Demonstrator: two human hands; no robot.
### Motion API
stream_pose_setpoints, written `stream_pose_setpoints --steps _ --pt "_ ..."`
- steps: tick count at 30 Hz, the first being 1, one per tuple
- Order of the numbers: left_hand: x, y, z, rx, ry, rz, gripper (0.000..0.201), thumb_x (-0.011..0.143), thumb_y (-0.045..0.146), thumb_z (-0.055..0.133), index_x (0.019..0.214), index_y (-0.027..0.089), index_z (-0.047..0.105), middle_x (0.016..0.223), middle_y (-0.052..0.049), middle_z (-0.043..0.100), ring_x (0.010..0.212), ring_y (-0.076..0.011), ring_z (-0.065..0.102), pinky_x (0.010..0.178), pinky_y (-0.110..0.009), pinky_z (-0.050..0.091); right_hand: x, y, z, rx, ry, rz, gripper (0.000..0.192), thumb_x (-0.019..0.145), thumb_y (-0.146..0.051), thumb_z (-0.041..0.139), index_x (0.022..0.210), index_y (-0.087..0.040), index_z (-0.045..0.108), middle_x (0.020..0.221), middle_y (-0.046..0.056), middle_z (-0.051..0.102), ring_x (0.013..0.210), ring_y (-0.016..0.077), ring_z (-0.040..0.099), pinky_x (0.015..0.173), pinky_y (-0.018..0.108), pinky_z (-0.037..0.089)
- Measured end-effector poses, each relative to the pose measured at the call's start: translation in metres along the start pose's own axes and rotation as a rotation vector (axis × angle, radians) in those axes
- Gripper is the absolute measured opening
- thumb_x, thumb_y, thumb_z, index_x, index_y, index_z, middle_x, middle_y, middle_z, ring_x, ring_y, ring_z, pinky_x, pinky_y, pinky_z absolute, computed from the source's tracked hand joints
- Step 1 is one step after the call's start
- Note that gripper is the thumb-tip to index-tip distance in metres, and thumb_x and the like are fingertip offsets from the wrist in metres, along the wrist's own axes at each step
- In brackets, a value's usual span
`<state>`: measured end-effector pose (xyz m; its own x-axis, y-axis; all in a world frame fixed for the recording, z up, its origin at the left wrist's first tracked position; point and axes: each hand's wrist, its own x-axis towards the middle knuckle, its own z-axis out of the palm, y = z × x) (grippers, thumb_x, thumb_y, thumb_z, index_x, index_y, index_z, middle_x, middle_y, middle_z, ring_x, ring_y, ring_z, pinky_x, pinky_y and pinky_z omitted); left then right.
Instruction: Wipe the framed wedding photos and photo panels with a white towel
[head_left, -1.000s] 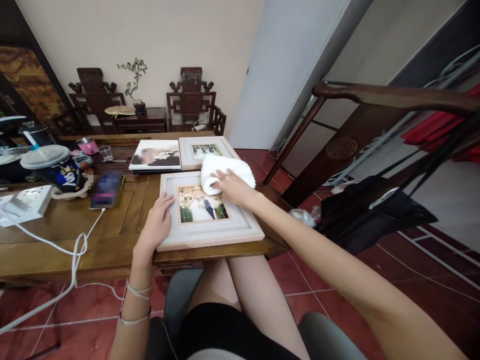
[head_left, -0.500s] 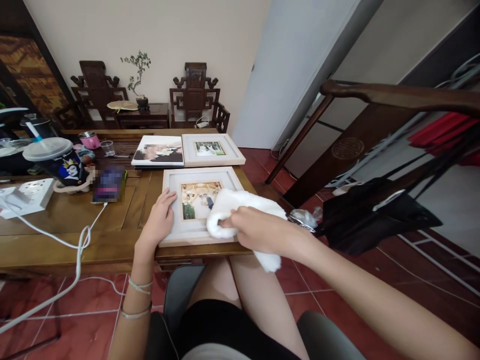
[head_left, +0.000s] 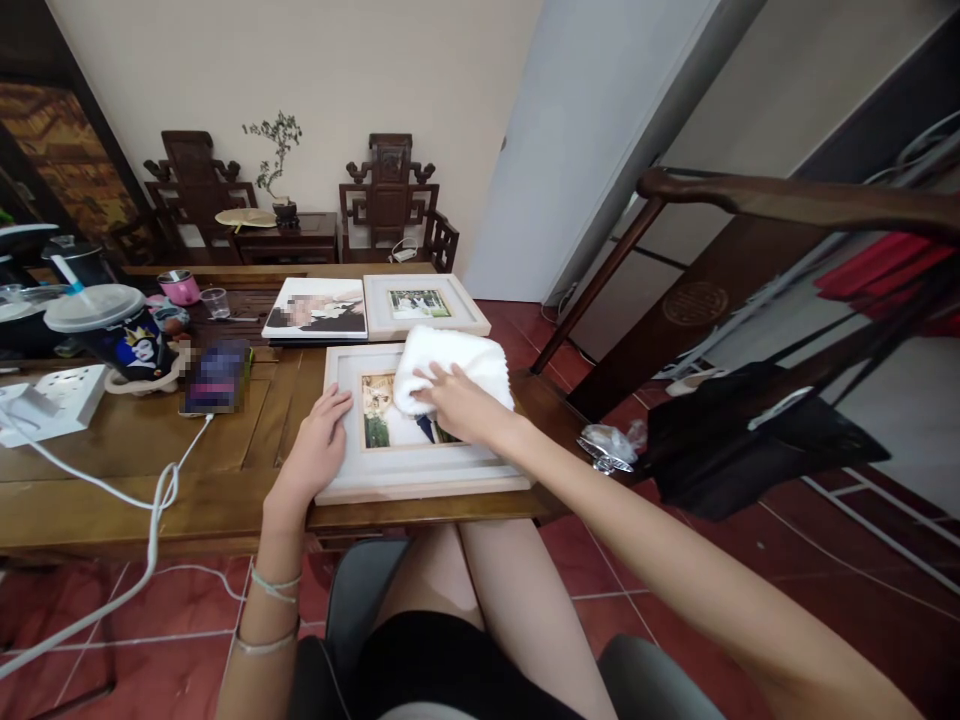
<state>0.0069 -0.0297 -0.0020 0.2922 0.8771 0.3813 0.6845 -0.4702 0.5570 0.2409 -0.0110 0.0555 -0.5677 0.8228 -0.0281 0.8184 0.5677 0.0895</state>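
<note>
A picture frame (head_left: 427, 490) with a pale wood rim, a white mat and a photo lies on the table in front of me. My left hand (head_left: 319, 440) rests along its left rim, fingers stretched out flat. A fluffy white cloth (head_left: 461, 350) is bunched under my right hand (head_left: 461, 405), whose fingers press and grip it against the frame's upper right part. The cloth hides the top right of the photo and part of the far rim.
Behind lie a second frame (head_left: 457, 320) and a photo panel (head_left: 315, 305). On the left are a lidded cup (head_left: 127, 330), a phone (head_left: 217, 378), a power strip (head_left: 71, 400) and a looping white cable (head_left: 156, 530). A wooden chair (head_left: 750, 205) stands at right.
My right hand has moved the cloth up and slightly left across the frame, away from its near right edge. The cloth no longer hangs over the table edge. My left hand stays put.
</note>
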Motion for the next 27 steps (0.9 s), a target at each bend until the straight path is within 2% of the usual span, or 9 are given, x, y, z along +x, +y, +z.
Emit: stream_pose_setpoints --steps 2,5,8,10,12,15,17,22,27 --pt "0.0 0.0 0.001 0.005 0.004 0.002 0.044 0.086 0.013 0.034 0.12 0.007 0.061 0.132 -0.014 0.057 0.135 -0.0245 0.039 0.114 -0.047 0.031 -0.025 -0.011 -0.018 0.042 -0.106 -0.039 0.055 0.07 0.004 0.044 0.119 -0.012 0.064 0.137 0.019 0.05 0.124 0.0327 0.045 0.097 0.043 0.037" --pt "-0.001 0.0 0.002 0.007 0.014 0.01 0.044 0.086 0.013 0.034 0.12 0.008 0.061 0.131 -0.014 0.058 0.135 -0.0247 0.039 0.113 -0.048 0.032 -0.058 -0.029 -0.049 0.145 -0.332 -0.06 0.051 0.069 0.006 0.04 0.103 -0.015 0.071 0.098 0.015 0.069 0.097 0.027 0.063 0.078 0.032 0.045" --pt "-0.001 -0.001 0.002 0.0 0.022 0.014 0.043 0.087 0.015 0.034 0.12 0.008 0.061 0.131 -0.015 0.058 0.135 -0.0257 0.039 0.113 -0.049 0.032 -0.07 -0.044 -0.063 0.201 -0.368 -0.085 0.05 0.068 0.006 0.04 0.099 -0.016 0.072 0.084 0.013 0.07 0.089 0.0257 0.066 0.073 0.029 0.045" --pt "-0.001 -0.001 0.002 -0.007 0.025 0.02 0.043 0.087 0.016 0.035 0.121 0.009 0.061 0.131 -0.014 0.058 0.135 -0.0259 0.039 0.113 -0.049 0.032 -0.064 -0.049 -0.056 0.218 -0.299 -0.109 0.051 0.07 0.006 0.04 0.105 -0.016 0.071 0.093 0.014 0.071 0.1 0.027 0.064 0.078 0.03 0.046" --pt "-0.001 -0.002 0.002 -0.019 0.024 0.028 0.042 0.087 0.016 0.036 0.121 0.012 0.061 0.131 -0.012 0.058 0.135 -0.0258 0.039 0.113 -0.05 0.032 -0.05 -0.049 -0.04 0.202 -0.203 -0.116 0.054 0.073 0.005 0.04 0.116 -0.015 0.066 0.115 0.017 0.066 0.118 0.0293 0.055 0.088 0.034 0.045" --pt "-0.002 -0.002 0.001 -0.041 0.016 0.019 0.041 0.088 0.017 0.037 0.121 0.012 0.061 0.132 -0.013 0.057 0.136 -0.026 0.038 0.113 -0.05 0.031 -0.02 -0.037 -0.012 0.096 -0.049 -0.068 0.059 0.075 0.003 0.042 0.131 -0.011 0.055 0.146 0.018 0.04 0.137 0.035 0.031 0.105 0.048 0.033" --pt "-0.002 -0.001 0.0 -0.055 0.008 0.008 0.041 0.088 0.018 0.037 0.121 0.012 0.061 0.133 -0.013 0.056 0.136 -0.0259 0.037 0.113 -0.05 0.03 0.001 -0.023 0.001 0.031 0.017 -0.007 0.06 0.076 0.002 0.043 0.135 -0.009 0.05 0.152 0.016 0.03 0.14 0.037 0.021 0.109 0.054 0.024" --pt "-0.001 0.001 -0.002 -0.045 -0.011 -0.001 0.043 0.089 0.02 0.035 0.121 0.006 0.06 0.133 -0.016 0.056 0.137 -0.0266 0.037 0.114 -0.048 0.029 0.033 -0.002 0.007 -0.033 0.059 0.052 0.059 0.077 0.003 0.043 0.134 -0.01 0.051 0.153 0.015 0.028 0.141 0.0372 0.018 0.109 0.057 0.022" --pt "-0.001 0.001 0.0 -0.046 0.0 0.003 0.043 0.089 0.02 0.035 0.122 0.008 0.059 0.134 -0.016 0.055 0.136 -0.027 0.037 0.113 -0.051 0.029 0.001 -0.019 -0.008 0.031 -0.031 -0.118 0.06 0.073 0.005 0.043 0.129 -0.012 0.057 0.149 0.015 0.036 0.138 0.0351 0.028 0.105 0.055 0.03"
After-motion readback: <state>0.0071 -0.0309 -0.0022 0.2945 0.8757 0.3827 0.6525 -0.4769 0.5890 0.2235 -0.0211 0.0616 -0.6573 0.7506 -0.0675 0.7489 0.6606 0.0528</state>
